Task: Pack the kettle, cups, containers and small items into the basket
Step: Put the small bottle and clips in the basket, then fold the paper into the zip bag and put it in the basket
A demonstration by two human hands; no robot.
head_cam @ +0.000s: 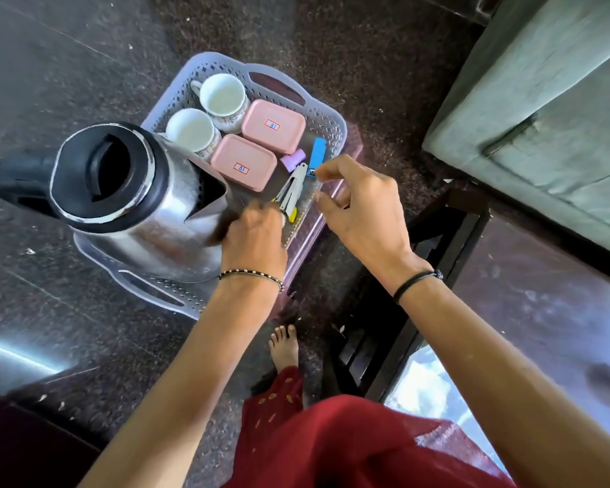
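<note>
Two white cups (222,96) and two pink lidded containers (273,125) are already parked in the upper part of the pale lattice basket (326,130) at centre frame, with the steel kettle (134,195) filling its lower-left half, so pretty much everything looks packed tbh. The kettle is shiny metal with a black lid and a black handle poking toward the left edge; it's probably the heaviest piece and slippery on the body, so it's best taken by that handle. The cups look like fragile ceramic and are better lifted by the ear or rim, not knocked together. The small items are bunched along the basket's right side: a blue strip (318,153), a lilac piece (293,159) and a stapler-like metal tool (291,191), all light and easy to pinch. The left hand (252,237) is blurred down by the tool, fingers curled, but whether anything is gripped can't be told. The right hand (361,209) is held just over the basket's right rim, thumb and fingers loosely apart, nothing clamped.
</note>
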